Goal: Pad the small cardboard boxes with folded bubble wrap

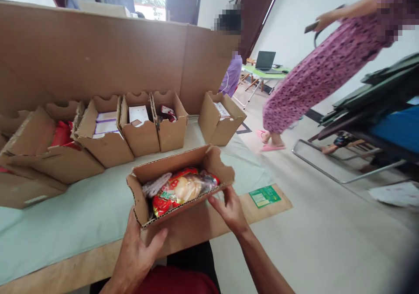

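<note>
L hand (137, 254): cups carton (173, 163) corner, thumb up.
R hand (231, 206): pinches its rim.
Tip: hold level; snack packs (178, 189) look loose.

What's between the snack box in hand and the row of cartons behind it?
Head view: only bare pale-green table cover lies between the snack box and the row of cartons.

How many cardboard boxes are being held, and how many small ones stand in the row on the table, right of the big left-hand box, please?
held box, in the left hand and right hand: 1
row boxes: 4
Total: 5
</note>
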`<state>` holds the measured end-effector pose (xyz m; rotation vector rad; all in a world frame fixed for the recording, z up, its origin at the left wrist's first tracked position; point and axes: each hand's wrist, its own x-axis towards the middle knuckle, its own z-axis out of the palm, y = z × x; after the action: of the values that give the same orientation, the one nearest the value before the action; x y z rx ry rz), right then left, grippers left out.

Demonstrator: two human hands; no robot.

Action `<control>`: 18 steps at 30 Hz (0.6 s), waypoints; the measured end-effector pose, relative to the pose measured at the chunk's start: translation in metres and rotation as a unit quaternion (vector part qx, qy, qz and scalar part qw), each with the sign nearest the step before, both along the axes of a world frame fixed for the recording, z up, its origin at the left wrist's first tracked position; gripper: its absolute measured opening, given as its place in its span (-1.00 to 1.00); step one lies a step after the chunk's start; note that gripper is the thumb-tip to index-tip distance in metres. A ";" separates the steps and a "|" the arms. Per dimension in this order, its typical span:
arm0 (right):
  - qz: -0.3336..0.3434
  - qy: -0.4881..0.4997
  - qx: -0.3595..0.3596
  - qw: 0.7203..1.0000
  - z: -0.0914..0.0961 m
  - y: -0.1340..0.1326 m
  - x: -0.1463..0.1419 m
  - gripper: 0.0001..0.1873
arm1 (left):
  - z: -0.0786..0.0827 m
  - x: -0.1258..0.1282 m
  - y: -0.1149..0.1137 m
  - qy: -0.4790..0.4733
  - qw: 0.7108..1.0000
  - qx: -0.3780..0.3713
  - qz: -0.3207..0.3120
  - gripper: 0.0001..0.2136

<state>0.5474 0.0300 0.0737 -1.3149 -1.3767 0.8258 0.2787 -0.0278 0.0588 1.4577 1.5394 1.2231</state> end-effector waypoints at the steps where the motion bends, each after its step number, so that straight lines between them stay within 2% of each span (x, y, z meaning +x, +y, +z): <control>1: 0.028 0.034 0.007 0.999 0.001 0.017 -0.002 -0.41 | 0.000 0.000 -0.005 0.012 1.000 0.009 -0.004 -0.32; 3: 0.061 0.098 0.019 0.993 0.005 0.049 0.000 -0.33 | -0.002 0.001 -0.012 0.029 0.999 0.030 -0.018 -0.36; 5: 0.052 0.130 0.021 0.990 0.006 0.069 0.009 -0.28 | -0.005 0.001 -0.012 0.033 0.998 0.042 -0.024 -0.50; 7: 0.032 0.135 0.014 0.990 0.005 0.074 0.018 -0.26 | -0.009 -0.003 -0.005 0.037 0.999 0.030 0.006 -0.55; 9: 0.025 0.138 0.005 0.990 0.000 0.071 0.022 -0.29 | -0.012 -0.009 0.009 0.017 0.999 -0.010 0.036 -0.46; 11: 0.029 0.137 0.000 0.990 -0.003 0.067 0.021 -0.31 | -0.012 -0.009 0.026 -0.020 0.998 -0.064 0.007 -0.44; 14: 0.015 0.123 0.006 0.992 -0.003 0.074 0.018 -0.32 | -0.009 0.008 0.049 -0.062 0.988 -0.112 -0.083 -0.58; 18: -0.013 0.107 0.038 0.993 0.006 0.109 0.024 -0.27 | -0.005 0.047 0.075 -0.080 0.988 -0.085 -0.101 -0.64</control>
<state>0.5712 0.1389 0.0793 -1.1483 -1.2087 0.8628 0.3254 0.0467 0.0539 1.3349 1.3210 1.0364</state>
